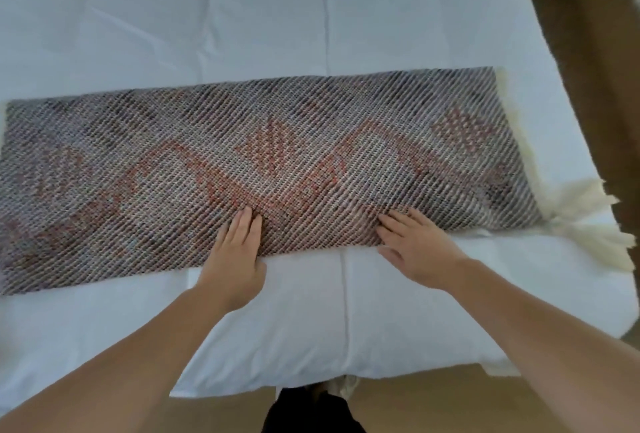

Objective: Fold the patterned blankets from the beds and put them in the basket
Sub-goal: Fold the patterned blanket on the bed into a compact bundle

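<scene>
A patterned blanket (270,162), woven grey and red with cream tassels (588,225) at its right end, lies as a long flat strip across the white bed (207,17). My left hand (235,259) lies flat on the blanket's near edge around the middle, fingers together. A little to the right, my right hand (415,249) rests on the same edge, fingers slightly spread. Neither hand grips the cloth. No basket is in view.
The bed's near edge (311,387) ends just in front of me, with tan floor (450,412) below it. Brown floor or furniture (595,52) runs along the bed's right side. My dark clothing (311,412) shows at the bottom centre.
</scene>
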